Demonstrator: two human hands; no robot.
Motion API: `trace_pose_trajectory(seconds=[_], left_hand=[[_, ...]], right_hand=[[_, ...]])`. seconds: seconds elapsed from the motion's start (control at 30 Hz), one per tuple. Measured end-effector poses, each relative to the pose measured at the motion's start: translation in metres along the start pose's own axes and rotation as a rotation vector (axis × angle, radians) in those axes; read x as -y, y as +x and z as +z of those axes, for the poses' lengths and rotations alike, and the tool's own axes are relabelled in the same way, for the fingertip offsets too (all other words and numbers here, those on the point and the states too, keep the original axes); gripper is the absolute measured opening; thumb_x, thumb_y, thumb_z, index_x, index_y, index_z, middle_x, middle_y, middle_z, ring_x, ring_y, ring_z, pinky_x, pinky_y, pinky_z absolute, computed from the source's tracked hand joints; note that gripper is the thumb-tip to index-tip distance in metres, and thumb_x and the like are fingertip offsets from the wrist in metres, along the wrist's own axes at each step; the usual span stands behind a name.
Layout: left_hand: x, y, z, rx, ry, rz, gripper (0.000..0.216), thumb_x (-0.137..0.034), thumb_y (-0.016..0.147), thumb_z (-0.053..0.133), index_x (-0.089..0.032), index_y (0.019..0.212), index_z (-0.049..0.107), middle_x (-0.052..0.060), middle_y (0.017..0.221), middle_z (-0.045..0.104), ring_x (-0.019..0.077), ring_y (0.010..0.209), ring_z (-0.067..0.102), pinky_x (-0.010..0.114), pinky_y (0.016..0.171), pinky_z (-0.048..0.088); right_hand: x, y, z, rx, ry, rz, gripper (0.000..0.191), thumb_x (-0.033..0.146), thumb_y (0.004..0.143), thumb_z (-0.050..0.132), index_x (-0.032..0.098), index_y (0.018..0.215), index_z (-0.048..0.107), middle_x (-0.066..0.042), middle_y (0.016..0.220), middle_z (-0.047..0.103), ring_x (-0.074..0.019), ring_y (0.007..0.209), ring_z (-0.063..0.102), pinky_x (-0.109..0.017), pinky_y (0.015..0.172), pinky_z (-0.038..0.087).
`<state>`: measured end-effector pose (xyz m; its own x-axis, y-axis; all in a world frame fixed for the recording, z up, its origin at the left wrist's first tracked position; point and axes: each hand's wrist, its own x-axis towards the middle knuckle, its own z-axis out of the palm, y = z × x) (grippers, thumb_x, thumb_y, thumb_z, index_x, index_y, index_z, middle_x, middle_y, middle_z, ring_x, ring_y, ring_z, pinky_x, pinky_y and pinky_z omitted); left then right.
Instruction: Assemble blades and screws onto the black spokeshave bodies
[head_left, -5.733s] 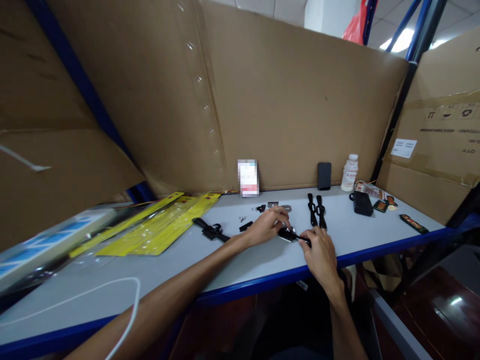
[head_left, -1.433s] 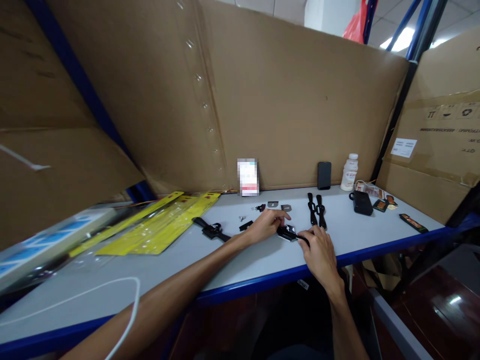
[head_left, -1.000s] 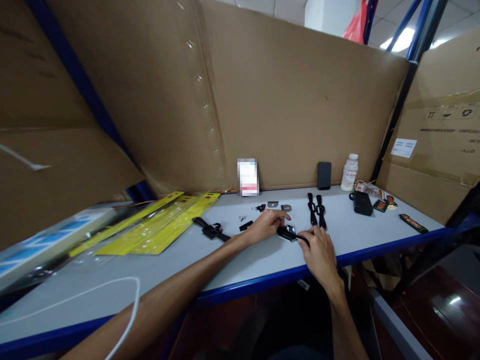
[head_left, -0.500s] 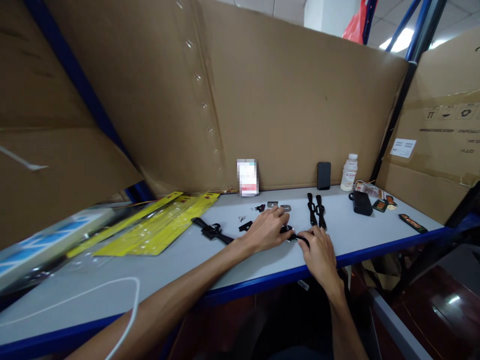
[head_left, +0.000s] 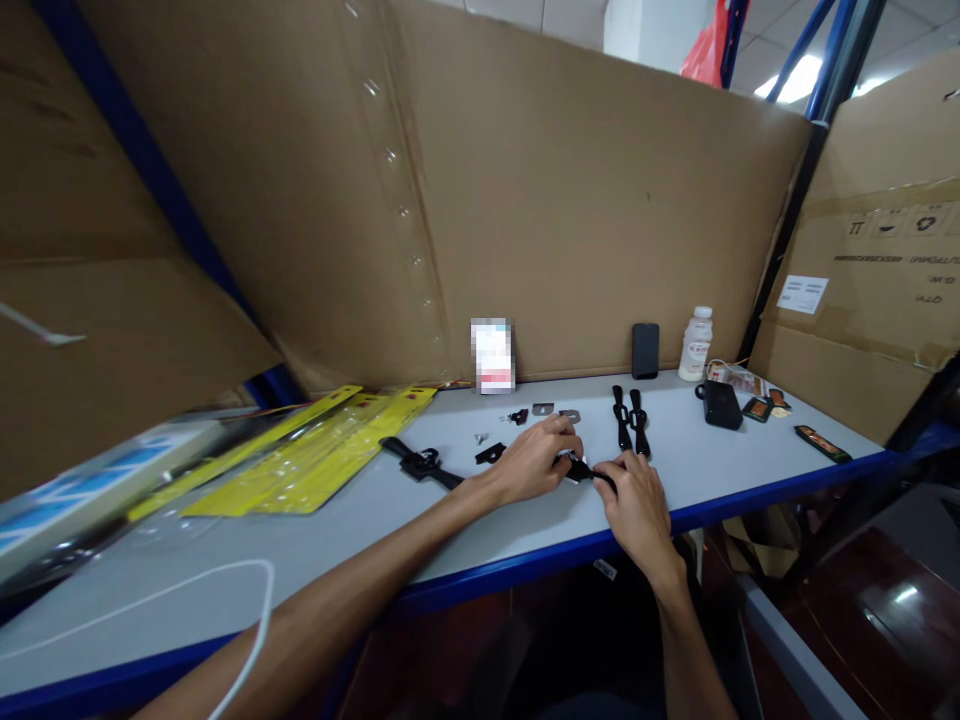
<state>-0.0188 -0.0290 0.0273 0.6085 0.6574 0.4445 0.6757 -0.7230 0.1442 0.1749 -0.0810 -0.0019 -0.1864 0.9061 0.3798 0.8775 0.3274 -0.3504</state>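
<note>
A black spokeshave lies between my two hands, close above the table. My right hand is closed around its right handle. At its middle and left end the fingers of my left hand are bent onto it, partly hiding it. Just beyond my left hand are two flat metal blades, one in full sight and the other partly behind the fingers. A black cap piece, small screws and a small dark part lie left of them.
Another spokeshave rests left of my hands, and two black spokeshave bodies stand side by side beyond my right hand. Yellow-backed blister packs cover the left. A phone, bottle and black case are at the right.
My left fingers have shifted slightly on the spokeshave, and more of its middle shows. My right hand keeps its hold. The whole view has moved a little.
</note>
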Motion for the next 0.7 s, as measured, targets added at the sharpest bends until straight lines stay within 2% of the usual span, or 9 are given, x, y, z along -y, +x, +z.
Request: trace_pose_trajectory(seconds=[0.17, 0.3, 0.43, 0.57, 0.7], left_hand=[[-0.0011, 0.0013, -0.0021, -0.010, -0.015, 0.014, 0.026, -0.005, 0.080, 0.052, -0.019, 0.074, 0.073, 0.007, 0.097, 0.063, 0.0221, 0.093, 0.060, 0.038, 0.087, 0.051], [0.0003, 0.0022, -0.0059, -0.021, 0.065, -0.015, 0.028, -0.008, 0.083, 0.049, -0.018, 0.070, 0.072, 0.009, 0.094, 0.064, 0.0226, 0.090, 0.058, 0.039, 0.085, 0.051], [0.0031, 0.0018, -0.0073, -0.016, 0.102, -0.053, 0.030, -0.007, 0.083, 0.048, -0.018, 0.076, 0.075, 0.010, 0.095, 0.064, 0.0243, 0.093, 0.058, 0.040, 0.083, 0.051], [0.0039, 0.0015, -0.0057, -0.012, 0.055, -0.066, 0.036, -0.003, 0.079, 0.048, -0.020, 0.090, 0.078, 0.009, 0.097, 0.064, 0.0243, 0.096, 0.059, 0.039, 0.085, 0.052], [0.0042, 0.0018, -0.0030, -0.008, -0.003, -0.054, 0.042, 0.000, 0.078, 0.048, -0.021, 0.095, 0.079, 0.008, 0.099, 0.064, 0.0228, 0.098, 0.060, 0.038, 0.089, 0.051]], right_hand=[[-0.0002, 0.0000, -0.0001, -0.004, -0.003, 0.000, 0.024, 0.026, 0.097, 0.056, 0.025, 0.114, 0.072, -0.007, 0.111, 0.066, -0.0235, 0.108, 0.056, -0.035, 0.091, 0.041], [-0.0002, -0.0001, -0.0009, -0.008, 0.003, 0.003, 0.024, 0.025, 0.097, 0.056, 0.025, 0.114, 0.073, -0.007, 0.111, 0.066, -0.0236, 0.107, 0.057, -0.035, 0.091, 0.041], [-0.0002, 0.0000, -0.0014, 0.000, -0.005, 0.003, 0.024, 0.025, 0.097, 0.056, 0.025, 0.115, 0.072, -0.007, 0.111, 0.066, -0.0234, 0.107, 0.057, -0.034, 0.091, 0.041], [-0.0002, 0.0003, -0.0013, -0.004, -0.009, 0.000, 0.024, 0.025, 0.097, 0.056, 0.026, 0.115, 0.072, -0.007, 0.111, 0.066, -0.0233, 0.107, 0.057, -0.035, 0.090, 0.041], [-0.0003, 0.0004, -0.0006, -0.011, -0.009, -0.009, 0.024, 0.025, 0.097, 0.056, 0.026, 0.114, 0.072, -0.007, 0.110, 0.066, -0.0232, 0.107, 0.057, -0.035, 0.091, 0.041]])
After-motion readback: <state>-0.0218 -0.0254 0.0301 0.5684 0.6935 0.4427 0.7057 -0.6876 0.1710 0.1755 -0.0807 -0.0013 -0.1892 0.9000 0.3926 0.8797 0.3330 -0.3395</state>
